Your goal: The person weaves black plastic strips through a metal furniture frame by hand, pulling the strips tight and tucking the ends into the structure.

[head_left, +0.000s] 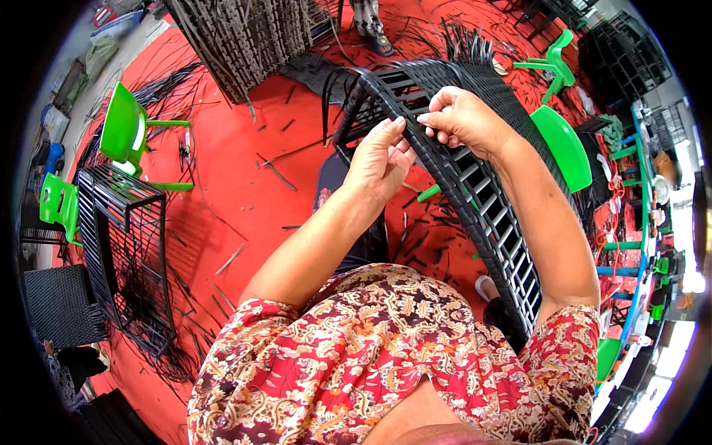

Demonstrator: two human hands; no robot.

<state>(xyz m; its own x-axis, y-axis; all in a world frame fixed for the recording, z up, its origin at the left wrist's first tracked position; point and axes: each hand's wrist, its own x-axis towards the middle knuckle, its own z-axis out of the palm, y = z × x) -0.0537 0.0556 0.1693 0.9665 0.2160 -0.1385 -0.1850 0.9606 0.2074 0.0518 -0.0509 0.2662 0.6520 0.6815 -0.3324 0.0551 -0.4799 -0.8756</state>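
Note:
A long black furniture frame (pixel 513 256) slants in front of me, with ladder-like bars on its near side and woven black strips (pixel 486 85) across its far face. At its upper corner, my left hand (pixel 380 162) is closed against the wrapped rail, thumb on the edge and fingers curled beneath. Just right of it, my right hand (pixel 466 124) pinches thumb and forefinger together over the same rail. Whatever lies between those right fingertips is too small to make out; dark strip material shows beside them. The two hands are close but apart.
Cut black strips litter the red floor (pixel 245 156). Green chairs (pixel 122 126) stand left and right, one chair (pixel 564 148) just behind the frame. Another black frame (pixel 137 252) rests at left, a woven panel (pixel 233 41) at the top. A person's foot (pixel 380 44) shows beyond.

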